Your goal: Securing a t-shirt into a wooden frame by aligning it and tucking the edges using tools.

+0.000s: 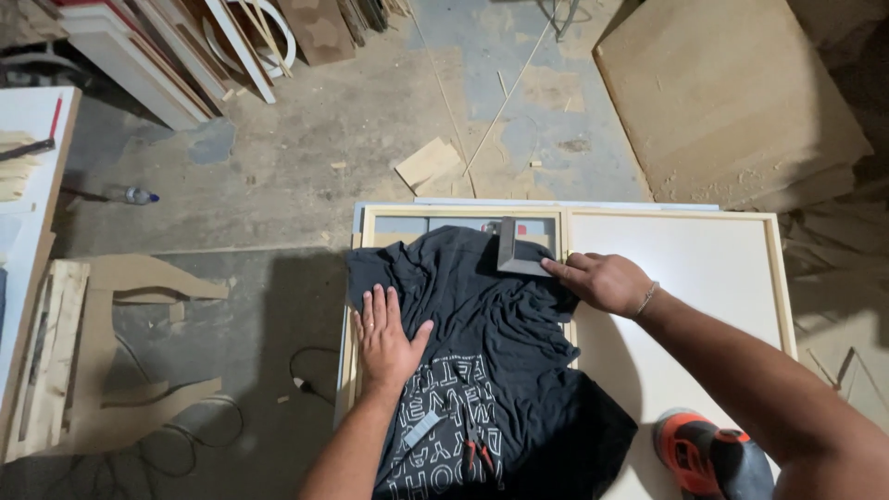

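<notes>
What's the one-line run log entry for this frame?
left hand: flat on dark printed T-shirt | right hand: fingertips on grey wedge-shaped block | under: white wood-framed panel | near: orange power tool
</notes>
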